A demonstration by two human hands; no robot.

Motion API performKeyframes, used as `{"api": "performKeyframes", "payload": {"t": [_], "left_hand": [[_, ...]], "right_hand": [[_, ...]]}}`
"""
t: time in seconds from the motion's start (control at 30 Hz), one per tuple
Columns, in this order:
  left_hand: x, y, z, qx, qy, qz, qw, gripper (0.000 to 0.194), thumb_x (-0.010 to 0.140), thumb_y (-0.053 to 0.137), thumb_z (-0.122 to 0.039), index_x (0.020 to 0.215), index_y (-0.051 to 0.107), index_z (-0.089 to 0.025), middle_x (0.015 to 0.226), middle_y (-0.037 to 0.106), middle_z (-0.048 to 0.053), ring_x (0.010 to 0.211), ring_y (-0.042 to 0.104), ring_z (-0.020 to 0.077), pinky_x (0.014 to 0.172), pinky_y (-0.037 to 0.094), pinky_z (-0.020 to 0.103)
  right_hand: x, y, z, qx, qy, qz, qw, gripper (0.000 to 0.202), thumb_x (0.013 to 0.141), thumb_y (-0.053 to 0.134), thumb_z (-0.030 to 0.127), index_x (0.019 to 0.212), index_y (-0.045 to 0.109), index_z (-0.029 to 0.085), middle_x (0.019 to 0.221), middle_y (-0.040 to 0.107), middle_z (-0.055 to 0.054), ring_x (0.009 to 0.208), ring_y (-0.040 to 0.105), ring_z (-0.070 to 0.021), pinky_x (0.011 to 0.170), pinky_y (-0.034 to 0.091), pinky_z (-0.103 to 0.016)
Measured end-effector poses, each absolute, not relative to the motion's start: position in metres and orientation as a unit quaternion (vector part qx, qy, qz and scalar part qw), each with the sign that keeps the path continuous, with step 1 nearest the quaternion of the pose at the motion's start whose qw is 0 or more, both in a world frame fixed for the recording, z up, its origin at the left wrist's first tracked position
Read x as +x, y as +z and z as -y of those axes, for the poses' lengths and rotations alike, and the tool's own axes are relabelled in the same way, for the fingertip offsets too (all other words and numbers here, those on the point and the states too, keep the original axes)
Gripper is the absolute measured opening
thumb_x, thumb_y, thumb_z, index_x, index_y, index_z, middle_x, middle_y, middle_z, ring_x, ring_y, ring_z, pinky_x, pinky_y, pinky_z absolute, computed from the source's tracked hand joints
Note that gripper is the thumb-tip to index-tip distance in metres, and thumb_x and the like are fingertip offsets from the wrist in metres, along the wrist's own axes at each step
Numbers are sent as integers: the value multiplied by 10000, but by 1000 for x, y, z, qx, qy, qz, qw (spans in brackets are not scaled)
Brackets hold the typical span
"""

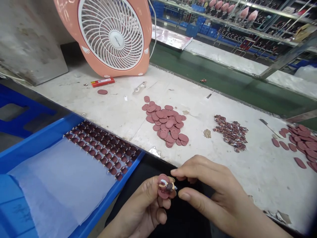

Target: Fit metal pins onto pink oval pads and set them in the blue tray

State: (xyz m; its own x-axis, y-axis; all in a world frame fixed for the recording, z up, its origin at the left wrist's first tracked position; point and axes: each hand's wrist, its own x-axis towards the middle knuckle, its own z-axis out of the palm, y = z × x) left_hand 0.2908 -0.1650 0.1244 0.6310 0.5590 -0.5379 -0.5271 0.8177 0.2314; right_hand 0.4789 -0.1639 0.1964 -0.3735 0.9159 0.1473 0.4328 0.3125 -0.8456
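Note:
Between the thumb and fingers of my left hand is a reddish-brown oval disc with a small painted figure lying across it. My right hand is just to the right, thumb and index finger apart, with nothing between them. On the table beyond my hands lies a pile of reddish-brown oval discs. Farther right is a heap of small painted figures, and another pile of discs is at the right edge.
A blue tray at the left holds rows of disc-and-figure pieces and a white sheet. An orange fan stands at the back. A red box lies before it. Behind the table runs a green belt.

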Motion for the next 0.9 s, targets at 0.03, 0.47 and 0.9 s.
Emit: {"api": "performKeyframes", "payload": {"t": [0.03, 0.47, 0.9], "left_hand": [[290, 124, 165, 29, 303, -302, 903, 269, 688, 828, -408, 737, 779, -148, 695, 696, 15, 528, 584, 43, 431, 490, 103], [287, 129, 158, 175, 418, -424, 784, 368, 640, 842, -467, 857, 754, -183, 722, 658, 11, 609, 558, 107, 470, 502, 167], [251, 125, 142, 229, 525, -575, 584, 223, 710, 809, -375, 750, 678, -199, 733, 672, -11, 650, 611, 135, 527, 500, 203]], "right_hand": [[476, 196, 163, -456, 378, 737, 325, 211, 897, 668, 178, 1106, 661, 205, 918, 692, 1, 846, 620, -95, 761, 497, -188], [450, 172, 159, -464, 115, 786, 393, 190, 842, 645, 52, 1015, 671, 126, 751, 678, -48, 652, 620, -134, 569, 529, -232], [403, 152, 145, -389, -73, 842, 366, 164, 848, 644, 94, 1006, 641, 140, 575, 684, 10, 429, 596, -133, 414, 504, -271]]}}
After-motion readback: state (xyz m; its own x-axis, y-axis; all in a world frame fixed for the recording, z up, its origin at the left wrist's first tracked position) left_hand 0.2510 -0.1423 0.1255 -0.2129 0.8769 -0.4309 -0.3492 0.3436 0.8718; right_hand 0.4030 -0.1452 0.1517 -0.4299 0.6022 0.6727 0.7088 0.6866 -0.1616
